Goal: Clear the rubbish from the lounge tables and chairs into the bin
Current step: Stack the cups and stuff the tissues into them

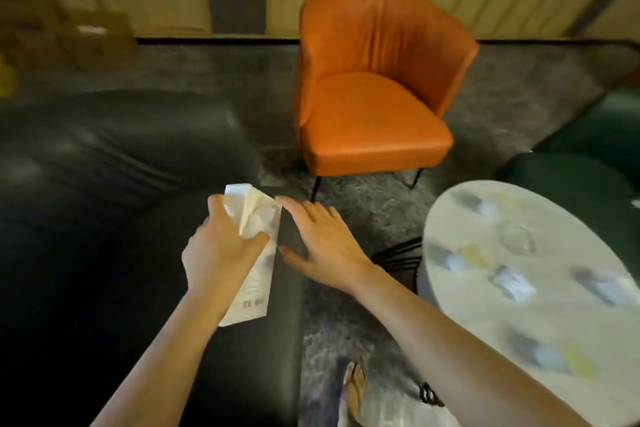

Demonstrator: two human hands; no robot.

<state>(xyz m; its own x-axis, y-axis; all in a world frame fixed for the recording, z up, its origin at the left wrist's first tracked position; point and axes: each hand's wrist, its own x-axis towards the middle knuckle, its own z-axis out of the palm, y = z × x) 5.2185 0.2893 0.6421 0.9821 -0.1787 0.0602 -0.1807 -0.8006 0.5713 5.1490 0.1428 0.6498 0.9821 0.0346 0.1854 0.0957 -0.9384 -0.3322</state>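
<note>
Gripping crumpled paper and a long receipt (pixel 254 274) over the black sofa (pixel 104 166), the left hand (pixel 221 250) is closed; the right hand (pixel 322 243) hovers open, empty. Bunch the dangling strip before collecting the blurred scraps (pixel 509 282) on the bench (pixel 450 218).

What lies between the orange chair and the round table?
In the head view, only bare grey carpet lies between the orange chair and the round table; no rubbish shows on that stretch.
</note>
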